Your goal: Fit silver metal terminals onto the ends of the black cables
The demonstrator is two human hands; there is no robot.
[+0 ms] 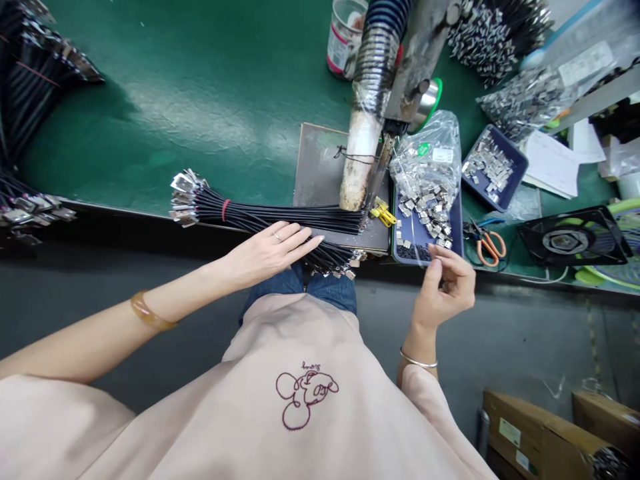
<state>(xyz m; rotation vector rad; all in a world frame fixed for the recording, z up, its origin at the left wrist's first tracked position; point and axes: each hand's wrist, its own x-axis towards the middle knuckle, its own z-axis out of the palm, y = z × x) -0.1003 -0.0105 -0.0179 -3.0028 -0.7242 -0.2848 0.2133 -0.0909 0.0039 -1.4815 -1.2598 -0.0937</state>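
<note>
My left hand (273,253) lies over a bundle of black cables (280,215), fingers stretched out and together, palm down. The cables have metal connectors (185,198) at their left end, and a red band (225,210) ties them near there. Several cable ends hang past the table edge below my fingers. My right hand (447,283) is closed in a pinch at the front edge of a blue tray (457,233); what the fingertips hold is too small to name. Inside the tray are small metal connector shells (430,213) and small black pieces (414,253).
Above the cables' right end hangs a taped hose (361,153) beside a metal arm. Yellow clips (383,213), orange-handled pliers (490,248) and a small fan (570,240) lie along the edge. Another blue tray (517,167) holds metal parts. More cable bundles (30,87) lie left.
</note>
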